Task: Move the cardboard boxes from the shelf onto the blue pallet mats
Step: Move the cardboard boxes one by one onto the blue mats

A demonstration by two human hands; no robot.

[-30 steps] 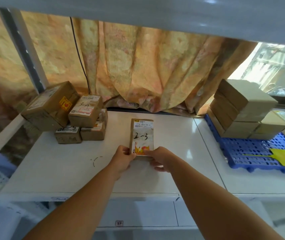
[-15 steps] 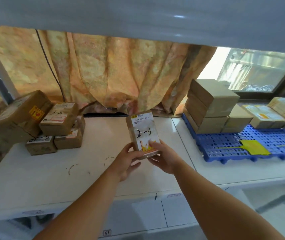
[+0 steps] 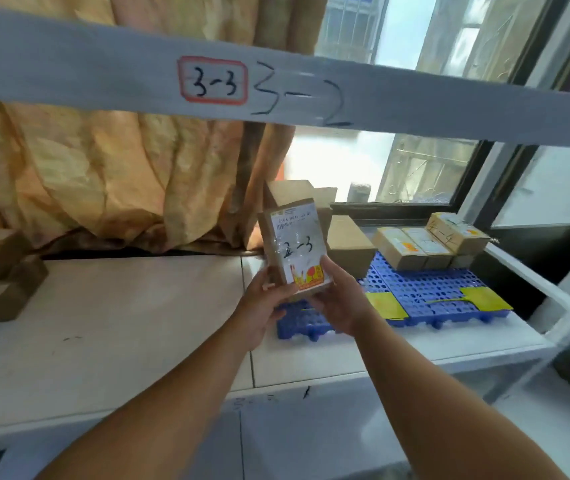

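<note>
Both hands, left point(image 3: 262, 303) and right point(image 3: 340, 306), grip a labelled box point(image 3: 295, 249) upright above the blue mat's point(image 3: 425, 289) near left end.

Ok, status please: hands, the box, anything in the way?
Left hand and right hand grip the 2-3 box, held off shelf. Blue pallet mat just beyond it. Path looks clear.

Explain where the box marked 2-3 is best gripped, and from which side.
Grip the box at its lower end, across its two narrow side faces, coming from left and right. It is upright and slim; the left hand and right hand hold it there.
</note>
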